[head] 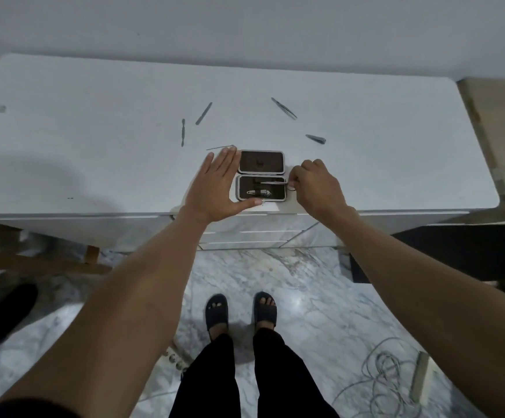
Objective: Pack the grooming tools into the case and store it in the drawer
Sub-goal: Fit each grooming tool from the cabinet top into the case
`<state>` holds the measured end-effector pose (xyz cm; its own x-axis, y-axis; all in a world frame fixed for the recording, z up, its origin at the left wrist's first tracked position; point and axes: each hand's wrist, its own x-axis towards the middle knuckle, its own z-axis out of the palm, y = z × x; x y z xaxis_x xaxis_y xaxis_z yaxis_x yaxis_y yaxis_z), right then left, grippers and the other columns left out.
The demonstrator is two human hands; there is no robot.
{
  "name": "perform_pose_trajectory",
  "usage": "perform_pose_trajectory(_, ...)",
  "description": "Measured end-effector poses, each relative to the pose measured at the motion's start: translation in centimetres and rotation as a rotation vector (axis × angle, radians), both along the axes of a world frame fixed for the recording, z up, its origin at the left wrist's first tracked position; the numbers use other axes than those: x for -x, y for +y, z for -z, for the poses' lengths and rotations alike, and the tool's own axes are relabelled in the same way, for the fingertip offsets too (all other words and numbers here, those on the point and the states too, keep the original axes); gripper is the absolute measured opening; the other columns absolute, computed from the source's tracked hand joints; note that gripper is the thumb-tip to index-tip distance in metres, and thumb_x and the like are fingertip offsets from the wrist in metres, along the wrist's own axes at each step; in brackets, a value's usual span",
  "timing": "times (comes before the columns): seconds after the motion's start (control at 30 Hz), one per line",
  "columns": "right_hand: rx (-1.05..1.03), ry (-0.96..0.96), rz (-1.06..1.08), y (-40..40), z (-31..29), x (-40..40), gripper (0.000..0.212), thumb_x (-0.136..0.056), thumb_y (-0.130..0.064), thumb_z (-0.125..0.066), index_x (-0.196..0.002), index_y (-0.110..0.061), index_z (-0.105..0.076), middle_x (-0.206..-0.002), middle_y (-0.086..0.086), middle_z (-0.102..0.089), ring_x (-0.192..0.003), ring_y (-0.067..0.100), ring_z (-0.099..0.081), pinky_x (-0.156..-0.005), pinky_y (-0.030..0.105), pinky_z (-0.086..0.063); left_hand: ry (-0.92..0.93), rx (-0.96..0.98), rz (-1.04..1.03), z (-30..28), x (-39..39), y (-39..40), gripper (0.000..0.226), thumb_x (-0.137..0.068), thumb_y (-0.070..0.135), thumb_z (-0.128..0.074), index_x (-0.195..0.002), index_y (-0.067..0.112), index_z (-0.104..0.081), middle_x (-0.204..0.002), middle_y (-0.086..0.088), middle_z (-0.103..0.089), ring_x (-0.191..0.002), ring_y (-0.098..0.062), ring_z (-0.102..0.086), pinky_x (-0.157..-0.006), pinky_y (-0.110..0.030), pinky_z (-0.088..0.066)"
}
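1. Right now the case [261, 175] is lying open near the front edge of the white dresser top [94, 146], showing two dark-lined halves with pale rims; no writing is readable on it.
2. Small scissors [276, 183] are lying across the near half, their ring handles sticking out between the curled fingers of the right hand [317, 185], which is pinching them.
3. A small clipper [260, 193] is sitting in the near half, below the scissors.
4. Flat with straight fingers, the left hand [215, 184] is bracing the case's left side, thumb along its front.
5. Beyond the fingertips, a thin pick [219, 147], a pusher [183, 132], a file [203, 113], tweezers [284, 108] and another clipper [316, 139] are lying scattered.
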<state>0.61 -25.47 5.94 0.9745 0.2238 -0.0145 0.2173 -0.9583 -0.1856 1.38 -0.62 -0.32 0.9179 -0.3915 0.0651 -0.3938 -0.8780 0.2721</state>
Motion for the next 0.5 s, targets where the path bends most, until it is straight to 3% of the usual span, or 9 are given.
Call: perform_pose_trajectory(0.5,0.089,0.017,0.015,0.6,0.3,0.4,0.019,-0.083,0.002,-0.054,-0.098,-0.007,-0.062,-0.098,0.009,-0.059,-0.102,0.029,-0.048,-0.056,0.034,-0.041,-0.013,0.007,0.002,0.0,-0.1,0.1,0.121,-0.082,0.093,-0.034,-0.164,0.004,-0.021,-0.172,-0.012,-0.021,-0.161,-0.023,-0.015,-0.132,-0.047,-0.009)
